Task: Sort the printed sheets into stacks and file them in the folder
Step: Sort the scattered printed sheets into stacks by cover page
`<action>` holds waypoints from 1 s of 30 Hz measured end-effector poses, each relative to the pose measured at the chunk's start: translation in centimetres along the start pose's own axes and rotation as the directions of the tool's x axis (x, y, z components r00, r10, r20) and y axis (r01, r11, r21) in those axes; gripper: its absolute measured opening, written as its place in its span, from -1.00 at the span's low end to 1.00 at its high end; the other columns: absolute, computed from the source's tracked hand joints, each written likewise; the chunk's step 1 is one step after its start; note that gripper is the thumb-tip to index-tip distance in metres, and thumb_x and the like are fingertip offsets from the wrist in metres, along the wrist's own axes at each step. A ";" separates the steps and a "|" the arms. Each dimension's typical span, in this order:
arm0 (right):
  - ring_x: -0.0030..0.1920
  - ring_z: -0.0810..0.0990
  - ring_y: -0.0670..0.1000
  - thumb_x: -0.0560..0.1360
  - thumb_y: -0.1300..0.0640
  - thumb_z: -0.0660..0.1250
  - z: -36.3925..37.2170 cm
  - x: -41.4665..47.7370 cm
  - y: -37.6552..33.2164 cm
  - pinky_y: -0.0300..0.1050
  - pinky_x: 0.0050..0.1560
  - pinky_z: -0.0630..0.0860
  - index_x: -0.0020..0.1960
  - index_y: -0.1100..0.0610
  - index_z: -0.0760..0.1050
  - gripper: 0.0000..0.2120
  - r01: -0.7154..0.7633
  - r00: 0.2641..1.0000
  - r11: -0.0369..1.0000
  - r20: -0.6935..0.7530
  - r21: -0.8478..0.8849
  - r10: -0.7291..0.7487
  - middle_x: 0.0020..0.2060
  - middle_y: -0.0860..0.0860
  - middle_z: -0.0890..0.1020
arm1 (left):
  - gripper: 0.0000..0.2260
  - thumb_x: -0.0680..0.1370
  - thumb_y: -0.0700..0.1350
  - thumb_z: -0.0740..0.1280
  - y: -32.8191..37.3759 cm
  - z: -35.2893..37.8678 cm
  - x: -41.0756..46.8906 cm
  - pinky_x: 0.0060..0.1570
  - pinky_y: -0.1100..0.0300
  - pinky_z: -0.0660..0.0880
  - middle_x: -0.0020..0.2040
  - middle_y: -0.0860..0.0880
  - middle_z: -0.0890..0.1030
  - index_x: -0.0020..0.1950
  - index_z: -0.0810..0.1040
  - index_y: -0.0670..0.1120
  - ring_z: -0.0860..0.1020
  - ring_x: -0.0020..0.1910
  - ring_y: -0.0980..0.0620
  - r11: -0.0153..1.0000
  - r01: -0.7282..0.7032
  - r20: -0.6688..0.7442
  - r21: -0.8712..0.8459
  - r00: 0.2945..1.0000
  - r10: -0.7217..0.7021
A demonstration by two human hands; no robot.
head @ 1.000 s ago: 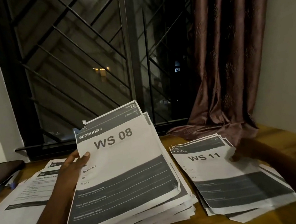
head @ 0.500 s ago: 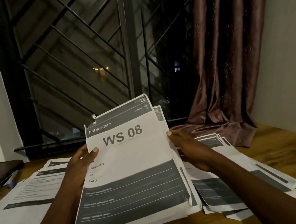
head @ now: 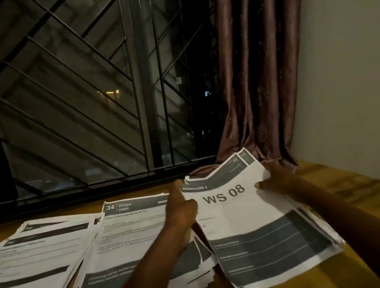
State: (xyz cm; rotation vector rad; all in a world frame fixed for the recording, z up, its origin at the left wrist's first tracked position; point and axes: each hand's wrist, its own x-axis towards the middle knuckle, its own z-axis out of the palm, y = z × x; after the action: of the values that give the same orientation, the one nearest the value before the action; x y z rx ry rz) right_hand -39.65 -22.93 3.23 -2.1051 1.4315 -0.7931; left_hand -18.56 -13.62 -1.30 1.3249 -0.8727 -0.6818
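Sheets marked WS 08 [head: 239, 212] in left hand [head: 181, 215] and right hand [head: 277, 182]

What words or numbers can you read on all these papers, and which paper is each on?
"WS 08": big print on the right sheet.
"BEDROOM 3": that sheet's dark header, its start blurred.
"34" and "KITCHEN": header on top of the middle stack.
Smaller lines everywhere and the whole left stack: too blurred to read.

The wooden table [head: 360, 196] bears the gripped WS 08 stack [head: 256, 236], a KITCHEN stack [head: 133, 238] just left of the grip, and a third stack [head: 31, 266] farther left.
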 end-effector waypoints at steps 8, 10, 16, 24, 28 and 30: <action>0.30 0.44 0.18 0.58 -0.06 0.23 1.3 0.8 4.8 0.01 0.31 0.36 0.42 0.18 0.26 -0.49 -0.124 0.992 0.965 -0.006 -0.229 0.126 0.31 0.16 0.45 | -0.53 0.47 -0.31 0.39 -0.5 2.0 -1.0 -0.02 0.03 0.63 0.12 -0.03 0.60 0.23 0.42 0.13 0.63 0.02 -0.04 0.994 0.007 0.151 0.109 0.988 -0.023; 0.31 0.42 0.19 0.62 -0.04 0.14 0.9 1.0 4.9 -0.03 0.34 0.32 0.42 0.21 0.23 -0.53 -0.132 0.990 0.959 0.008 -0.250 0.138 0.34 0.21 0.42 | -0.55 0.42 -0.26 0.44 -1.3 2.1 -1.0 0.04 -0.03 0.61 0.10 -0.04 0.62 0.21 0.44 0.10 0.64 0.02 -0.07 0.995 0.056 0.121 0.080 0.990 -0.066; 0.31 0.44 0.15 0.63 0.03 0.13 1.4 2.2 4.3 -0.10 0.30 0.31 0.34 0.27 0.38 -0.60 -0.074 0.991 0.959 0.089 -0.273 0.102 0.30 0.18 0.48 | -0.46 0.34 0.04 0.44 -2.8 5.1 -0.4 0.01 0.02 0.61 0.19 -0.05 0.54 0.27 0.37 0.05 0.58 0.09 -0.09 0.971 0.130 -0.022 0.201 0.992 -0.128; 0.30 0.42 0.19 0.58 -0.02 0.21 1.3 4.0 7.3 0.05 0.37 0.30 0.37 0.20 0.33 -0.56 -0.203 0.978 0.916 -0.019 -0.345 0.210 0.32 0.17 0.45 | -0.36 0.46 -0.03 0.41 -3.5 10.2 1.5 0.23 -0.07 0.49 0.41 -0.17 0.28 0.47 0.22 -0.07 0.36 0.35 -0.18 0.942 0.151 -0.091 0.300 0.987 -0.130; 0.25 0.44 0.21 0.51 -0.11 0.29 1.6 4.4 8.1 0.08 0.31 0.35 0.32 0.16 0.37 -0.51 -0.260 0.966 0.907 -0.079 -0.333 0.248 0.27 0.19 0.47 | -0.39 0.43 0.01 0.44 -2.9 10.4 1.9 0.23 -0.03 0.49 0.35 -0.13 0.34 0.41 0.28 -0.05 0.39 0.32 -0.16 0.957 0.152 -0.059 0.248 0.988 -0.142; 0.25 0.42 0.24 0.48 -0.14 0.32 1.7 4.8 7.6 0.10 0.29 0.37 0.37 0.16 0.31 -0.42 -0.306 0.949 0.901 -0.168 -0.307 0.265 0.30 0.22 0.43 | -0.35 0.33 0.12 0.47 -2.4 9.2 2.3 0.12 -0.02 0.56 0.32 -0.07 0.42 0.36 0.34 0.02 0.50 0.23 -0.14 0.971 0.141 -0.010 0.195 0.990 -0.142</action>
State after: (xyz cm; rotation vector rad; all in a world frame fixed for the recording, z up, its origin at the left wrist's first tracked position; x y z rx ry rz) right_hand -42.14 -29.99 -2.08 -2.0310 2.0053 -0.6061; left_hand -25.01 -20.73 -3.14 1.5737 -0.8711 -0.7238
